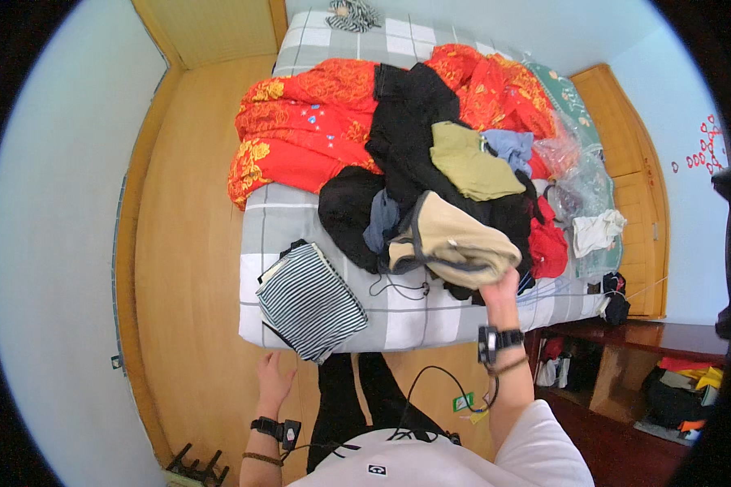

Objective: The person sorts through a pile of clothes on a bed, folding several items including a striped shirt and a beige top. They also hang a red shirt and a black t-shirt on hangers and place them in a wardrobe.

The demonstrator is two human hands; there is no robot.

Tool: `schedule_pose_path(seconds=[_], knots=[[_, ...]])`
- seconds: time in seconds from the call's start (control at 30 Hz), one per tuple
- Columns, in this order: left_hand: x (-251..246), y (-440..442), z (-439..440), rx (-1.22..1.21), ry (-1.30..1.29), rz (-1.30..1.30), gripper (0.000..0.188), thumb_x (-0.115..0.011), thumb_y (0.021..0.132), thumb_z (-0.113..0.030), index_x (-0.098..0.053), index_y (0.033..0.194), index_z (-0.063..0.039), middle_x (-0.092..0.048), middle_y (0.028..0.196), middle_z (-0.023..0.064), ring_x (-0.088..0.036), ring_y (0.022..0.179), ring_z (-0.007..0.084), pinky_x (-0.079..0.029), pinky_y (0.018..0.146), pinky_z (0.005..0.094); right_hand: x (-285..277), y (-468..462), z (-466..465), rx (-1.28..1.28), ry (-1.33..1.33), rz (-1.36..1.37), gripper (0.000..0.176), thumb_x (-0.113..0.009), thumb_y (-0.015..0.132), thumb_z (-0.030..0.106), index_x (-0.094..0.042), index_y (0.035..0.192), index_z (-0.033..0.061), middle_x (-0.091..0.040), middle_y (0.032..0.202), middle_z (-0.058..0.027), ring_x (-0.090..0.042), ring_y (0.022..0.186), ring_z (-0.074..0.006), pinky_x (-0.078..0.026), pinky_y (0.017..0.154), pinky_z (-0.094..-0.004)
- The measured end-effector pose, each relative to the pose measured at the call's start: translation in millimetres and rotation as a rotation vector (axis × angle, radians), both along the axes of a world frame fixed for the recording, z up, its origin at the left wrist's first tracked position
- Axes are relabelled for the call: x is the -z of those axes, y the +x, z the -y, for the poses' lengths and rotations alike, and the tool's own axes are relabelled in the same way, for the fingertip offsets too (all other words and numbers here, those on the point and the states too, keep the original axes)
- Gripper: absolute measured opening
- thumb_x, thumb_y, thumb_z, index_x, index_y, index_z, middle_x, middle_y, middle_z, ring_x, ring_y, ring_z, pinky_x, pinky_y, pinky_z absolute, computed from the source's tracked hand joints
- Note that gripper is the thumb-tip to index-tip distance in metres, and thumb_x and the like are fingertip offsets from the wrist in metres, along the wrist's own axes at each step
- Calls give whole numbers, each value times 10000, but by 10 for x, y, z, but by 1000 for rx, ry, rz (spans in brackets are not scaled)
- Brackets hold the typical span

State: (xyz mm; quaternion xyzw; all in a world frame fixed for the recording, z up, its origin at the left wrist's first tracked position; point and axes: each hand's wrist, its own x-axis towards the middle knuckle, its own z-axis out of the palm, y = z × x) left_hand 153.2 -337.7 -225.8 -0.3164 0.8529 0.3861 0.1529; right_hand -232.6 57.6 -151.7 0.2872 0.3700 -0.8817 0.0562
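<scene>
My right hand (501,287) grips the near right edge of a beige fleece garment (457,234) with dark grey trim, lifted partly over a heap of clothes on the bed. Below the bed's front edge, my left hand (275,374) hangs with fingers apart and nothing in it. Just beyond it lies a stack of folded clothes topped by a black-and-white striped garment (314,301). Black garments (411,122) spread beneath and behind the fleece. On them rests an olive-green garment (472,161), and a grey-blue cloth (382,219) shows left of the fleece.
A red floral quilt (317,122) is bunched across the checked bed (402,329). Red clothing (547,243), clear plastic (569,164) and a white cloth (597,232) lie at the right. A dark wooden cabinet (658,338) stands at right. A cable (411,395) loops near my right arm.
</scene>
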Motion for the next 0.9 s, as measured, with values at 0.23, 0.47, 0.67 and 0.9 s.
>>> schedule_pose_path(seconds=[0.23, 0.47, 0.67, 0.9], knots=[[-791, -1124, -909, -112, 572, -183, 541, -698, 904, -322, -563, 1286, 36, -620, 1244, 169, -580, 1166, 239, -450, 997, 338, -1452, 1088, -640, 26, 96, -370, 631, -389, 995, 516, -450, 1403, 39, -478, 1435, -176, -485, 1282, -368, -396, 1080, -543], [-1741, -1951, -2134, 26, 1569, 124, 651, -487, 997, -511, -440, 1420, -18, -544, 1369, 98, -542, 1191, 193, -429, 1035, 333, -1112, 2052, -910, -193, -291, -634, 620, -377, 988, 518, -460, 1408, 69, -477, 1444, -167, -461, 1311, -371, -360, 1102, -551], [-2347, -2297, -1926, -191, 1497, -228, 584, -722, 849, -32, -486, 1383, -47, -606, 1263, 99, -650, 1039, 205, -541, 913, 347, -1044, 2147, -664, 67, -492, -211, 611, -358, 989, 510, -455, 1418, 87, -469, 1457, -154, -442, 1330, -372, -346, 1110, -553], [-3100, -2508, -1427, 101, 1417, -679, 880, -716, 694, 71, -358, 1489, -49, -530, 1390, 109, -549, 1237, 225, -437, 1050, 356, -964, 2229, -463, 12, -608, -65, 500, -435, 991, 337, -448, 1405, 56, -495, 1432, -119, -445, 1335, -307, -352, 1114, -482]])
